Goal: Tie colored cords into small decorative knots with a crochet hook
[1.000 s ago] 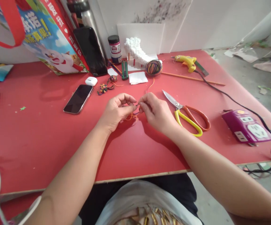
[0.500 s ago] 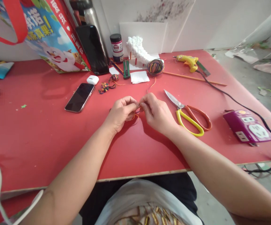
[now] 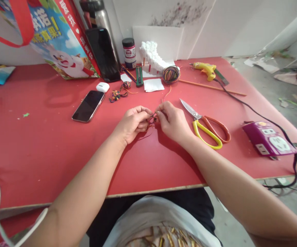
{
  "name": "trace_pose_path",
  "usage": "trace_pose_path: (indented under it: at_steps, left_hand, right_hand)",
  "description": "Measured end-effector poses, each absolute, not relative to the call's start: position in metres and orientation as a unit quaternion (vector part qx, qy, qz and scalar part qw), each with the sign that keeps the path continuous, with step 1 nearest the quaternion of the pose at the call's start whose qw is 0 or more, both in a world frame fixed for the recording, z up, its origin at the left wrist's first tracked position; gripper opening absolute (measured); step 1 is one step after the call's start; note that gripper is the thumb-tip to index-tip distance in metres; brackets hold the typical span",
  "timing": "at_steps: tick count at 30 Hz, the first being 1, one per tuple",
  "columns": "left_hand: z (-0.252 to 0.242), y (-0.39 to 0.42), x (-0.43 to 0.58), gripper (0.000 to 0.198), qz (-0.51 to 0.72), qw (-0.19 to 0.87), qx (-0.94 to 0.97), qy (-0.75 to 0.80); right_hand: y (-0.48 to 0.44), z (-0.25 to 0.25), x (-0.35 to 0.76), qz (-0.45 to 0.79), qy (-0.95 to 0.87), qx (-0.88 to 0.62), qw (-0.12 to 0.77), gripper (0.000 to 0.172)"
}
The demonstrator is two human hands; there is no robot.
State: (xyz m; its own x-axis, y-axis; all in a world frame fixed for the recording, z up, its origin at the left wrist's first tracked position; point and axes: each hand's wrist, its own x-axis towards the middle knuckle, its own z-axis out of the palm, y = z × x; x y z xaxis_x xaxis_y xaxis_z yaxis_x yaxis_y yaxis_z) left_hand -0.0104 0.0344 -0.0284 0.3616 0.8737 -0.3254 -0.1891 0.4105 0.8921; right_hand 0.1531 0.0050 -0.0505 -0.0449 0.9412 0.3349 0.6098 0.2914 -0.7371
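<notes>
Over the middle of the red table, my left hand [image 3: 135, 123] pinches a multicoloured yarn [image 3: 152, 120] between thumb and fingers. Close beside it, my right hand [image 3: 172, 120] is closed in a pinch on the same yarn. A small dark tangle or knot shows between the fingertips, and a loose orange strand hangs under my left fingers. From the hands a thin strand runs up towards a striped yarn ball [image 3: 171, 74] at the back. Scissors [image 3: 197, 118] with one yellow and one orange handle lie right of my right hand, blades partly apart.
Left of my hands lie a phone [image 3: 88, 106], a white earbud case [image 3: 102, 87] and a small knotted yarn piece [image 3: 115, 96]. Behind stand a jar [image 3: 129, 53] and a white bumpy model [image 3: 150, 55]. A yellow glue gun [image 3: 206, 70] and a purple power socket [image 3: 269, 139] are at right.
Both hands stay nearly in place. The fingertips have parted slightly, so more of the dark yarn knot shows between them. The view has shifted a little.
</notes>
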Motion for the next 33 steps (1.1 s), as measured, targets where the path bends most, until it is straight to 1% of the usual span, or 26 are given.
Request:
trace_pose_path:
  at_steps: [3, 6, 11, 13, 17, 19, 20, 23, 25, 28, 33]
  left_hand:
    - [-0.028, 0.035, -0.012, 0.018, 0.368, 0.716, 0.405, 0.433]
    - [-0.027, 0.034, -0.011, 0.015, 0.366, 0.710, 0.423, 0.428]
    - [-0.024, 0.031, -0.006, 0.018, 0.361, 0.708, 0.426, 0.433]
    - [-0.024, 0.031, -0.005, 0.020, 0.357, 0.708, 0.423, 0.439]
    - [-0.027, 0.031, -0.005, 0.022, 0.353, 0.706, 0.422, 0.446]
    - [-0.028, 0.031, -0.006, 0.021, 0.355, 0.711, 0.417, 0.441]
    - [-0.027, 0.031, -0.007, 0.019, 0.356, 0.717, 0.410, 0.437]
    - [-0.025, 0.034, -0.011, 0.012, 0.371, 0.735, 0.378, 0.423]
    - [-0.024, 0.036, -0.014, 0.012, 0.392, 0.739, 0.360, 0.414]
    - [-0.022, 0.039, -0.016, 0.013, 0.416, 0.741, 0.347, 0.396]
    - [-0.021, 0.040, -0.018, 0.014, 0.414, 0.766, 0.326, 0.369]
  right_hand:
    - [0.004, -0.050, 0.154, 0.224, -0.690, -0.549, 0.415, 0.008]
    - [0.002, -0.050, 0.153, 0.208, -0.697, -0.552, 0.408, 0.008]
    - [-0.001, -0.049, 0.150, 0.159, -0.716, -0.577, 0.359, 0.004]
    - [-0.002, -0.049, 0.149, 0.144, -0.718, -0.587, 0.346, 0.004]
    - [0.000, -0.050, 0.146, 0.150, -0.700, -0.597, 0.362, 0.006]
    - [0.003, -0.051, 0.147, 0.193, -0.676, -0.588, 0.399, 0.007]
    - [0.004, -0.050, 0.148, 0.240, -0.658, -0.577, 0.420, 0.007]
    - [0.008, -0.047, 0.155, 0.440, -0.572, -0.517, 0.460, 0.004]
    - [0.009, -0.042, 0.160, 0.537, -0.515, -0.479, 0.466, 0.015]
    - [0.008, -0.034, 0.165, 0.592, -0.473, -0.451, 0.471, 0.030]
    - [0.006, -0.032, 0.163, 0.600, -0.487, -0.432, 0.465, 0.029]
